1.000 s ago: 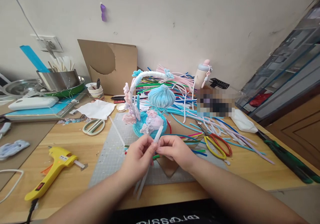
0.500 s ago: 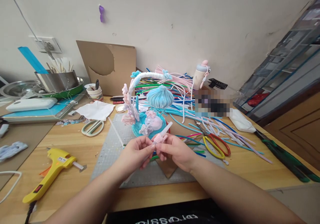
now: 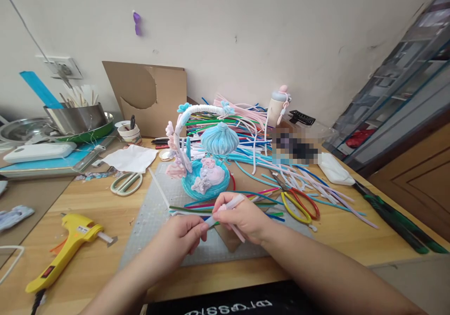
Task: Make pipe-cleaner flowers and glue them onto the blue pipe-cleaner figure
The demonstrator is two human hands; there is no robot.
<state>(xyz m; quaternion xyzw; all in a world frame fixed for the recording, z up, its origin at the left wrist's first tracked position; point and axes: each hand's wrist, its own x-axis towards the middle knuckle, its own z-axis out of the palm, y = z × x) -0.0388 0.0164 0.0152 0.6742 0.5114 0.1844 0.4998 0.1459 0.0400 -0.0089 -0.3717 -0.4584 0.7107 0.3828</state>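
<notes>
On my feed I've got a yellow glue gun (image 3: 75,235) lying on the wooden surface (image 3: 112,212), pale-handled scissors (image 3: 128,183) near a white sheet (image 3: 131,157), cut-out cardboard (image 3: 170,94) leaning on the wall (image 3: 218,33), plus a pink-topped bottle (image 3: 277,108)

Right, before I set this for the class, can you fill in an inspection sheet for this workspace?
Surface: wooden table, grey cutting mat under the work.
Job's things: clear stick and pink piece held; blue domed craft behind them.
Clutter: heap of fuzzy strips; yellow-and-red-handled scissors; glue gun left of the mat.
Hands: left hand pinches the stick's lower end; right hand grips stick and pink piece.
Cables: black one from the glue gun; white one at far left.
Surroundings: wall with socket; cardboard leaning; right-hand patch blurred, contents unclear.
</notes>
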